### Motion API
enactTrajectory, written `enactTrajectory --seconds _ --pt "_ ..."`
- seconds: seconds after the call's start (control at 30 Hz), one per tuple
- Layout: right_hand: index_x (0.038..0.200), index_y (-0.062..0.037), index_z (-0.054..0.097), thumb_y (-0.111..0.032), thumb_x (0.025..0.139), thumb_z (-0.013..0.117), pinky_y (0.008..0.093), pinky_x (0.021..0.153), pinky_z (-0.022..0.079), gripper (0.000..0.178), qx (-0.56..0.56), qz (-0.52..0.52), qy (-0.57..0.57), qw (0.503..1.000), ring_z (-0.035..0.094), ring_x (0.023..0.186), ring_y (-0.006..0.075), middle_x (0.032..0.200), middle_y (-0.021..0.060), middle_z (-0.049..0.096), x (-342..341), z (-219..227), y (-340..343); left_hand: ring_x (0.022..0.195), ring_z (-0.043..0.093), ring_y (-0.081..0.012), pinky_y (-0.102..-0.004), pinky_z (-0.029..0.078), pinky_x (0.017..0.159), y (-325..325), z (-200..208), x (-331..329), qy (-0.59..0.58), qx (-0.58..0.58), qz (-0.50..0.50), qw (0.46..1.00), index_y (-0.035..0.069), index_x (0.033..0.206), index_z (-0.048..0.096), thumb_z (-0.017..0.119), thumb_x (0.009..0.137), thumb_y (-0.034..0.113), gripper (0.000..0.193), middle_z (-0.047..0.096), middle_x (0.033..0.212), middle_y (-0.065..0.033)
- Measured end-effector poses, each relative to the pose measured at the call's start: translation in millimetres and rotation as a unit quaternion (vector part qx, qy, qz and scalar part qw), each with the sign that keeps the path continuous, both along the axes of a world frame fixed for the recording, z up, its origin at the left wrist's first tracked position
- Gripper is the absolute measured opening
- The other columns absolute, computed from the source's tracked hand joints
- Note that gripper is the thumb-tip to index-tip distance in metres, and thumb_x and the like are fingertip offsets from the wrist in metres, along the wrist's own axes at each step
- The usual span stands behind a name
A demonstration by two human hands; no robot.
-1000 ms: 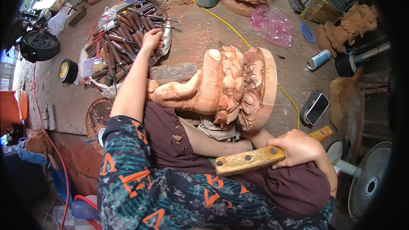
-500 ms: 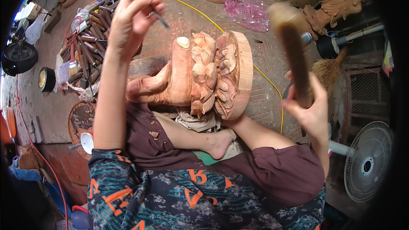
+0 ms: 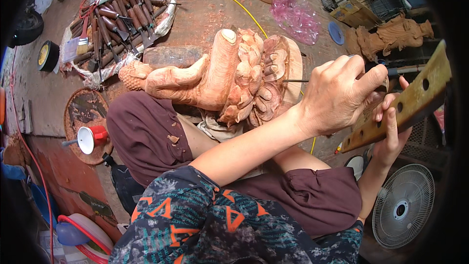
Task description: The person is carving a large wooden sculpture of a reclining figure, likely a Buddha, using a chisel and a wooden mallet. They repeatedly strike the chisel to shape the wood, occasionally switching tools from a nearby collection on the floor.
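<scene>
A carved wooden figure (image 3: 195,85) lies on its side before my lap, its knobbly-haired head to the left. Its carved petal base (image 3: 273,68) is at the right. My left hand (image 3: 337,93) has crossed to the right and is closed around a chisel, whose handle is hidden by the fingers. The thin dark chisel blade (image 3: 295,80) points left, over the edge of the base; whether it touches the wood I cannot tell. Close beside it, my right hand (image 3: 391,132) grips a long yellowish-brown mallet-like bar (image 3: 415,100) with several dark holes, tilted up to the right.
Many wooden-handled chisels (image 3: 117,19) lie on a cloth at the upper left. A round basket (image 3: 71,112) holds a red-and-white mug (image 3: 95,139). A yellow cable (image 3: 239,5) runs behind the carving. At the right are a fan (image 3: 400,209) and another carving (image 3: 391,38).
My left hand has swung from the upper left down across to the right with the chisel. My right hand has moved a little right and down, and the bar has tipped over rightward.
</scene>
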State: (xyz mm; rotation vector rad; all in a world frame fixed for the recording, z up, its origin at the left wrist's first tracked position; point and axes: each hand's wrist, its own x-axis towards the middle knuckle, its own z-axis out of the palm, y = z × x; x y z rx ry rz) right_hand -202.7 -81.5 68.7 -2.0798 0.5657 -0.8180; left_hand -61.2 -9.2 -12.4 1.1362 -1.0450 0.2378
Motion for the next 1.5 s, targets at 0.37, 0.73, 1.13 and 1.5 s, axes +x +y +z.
enactTrajectory --seconds 0.37,0.73,1.13,1.5 --pt "0.141 0.0072 0.023 -0.021 0.091 0.056 0.0252 0.067 0.041 0.066 -0.011 0.045 0.022 0.999 0.047 0.072 0.0113 0.089 0.0058 0.047 0 -3 1 0.065 0.064 -0.0254 -0.0337 0.049 0.055 -9 -14 9 0.100 -0.047 -0.014 0.994 0.012 0.104 0.058 0.072 0.077 0.021 0.031 0.062 0.078 -0.0059" --pt "0.144 0.0074 0.018 -0.021 0.089 0.060 0.0249 0.066 0.042 0.074 -0.066 -0.007 0.034 0.997 0.048 0.069 0.0105 0.086 0.0066 0.049 3 9 9 0.068 0.068 -0.0229 -0.0287 0.052 0.057 -14 -7 23 0.231 -0.086 -0.050 0.968 0.007 0.089 0.065 0.075 0.072 0.013 0.021 0.066 0.075 -0.0095" --pt "0.131 0.0050 0.044 0.007 0.080 0.064 0.0204 0.071 0.041 0.055 -0.268 -0.092 0.187 0.941 0.050 0.074 0.0079 0.087 0.0031 0.055 -2 14 12 0.067 0.068 -0.0209 -0.0291 0.054 0.058 -9 -17 24 0.233 -0.161 -0.050 0.958 0.007 0.092 0.066 0.076 0.066 0.009 0.028 0.068 0.078 -0.0059" --pt "0.135 0.0060 0.038 0.006 0.081 0.061 0.0257 0.081 0.043 0.059 -0.298 -0.066 0.210 0.929 0.055 0.084 0.0121 0.093 0.0080 0.059 -12 14 6 0.054 0.062 -0.0179 -0.0283 0.047 0.047 1 -25 21 0.216 -0.140 -0.044 0.965 0.012 0.083 0.066 0.074 0.063 0.013 0.021 0.064 0.067 -0.0019"
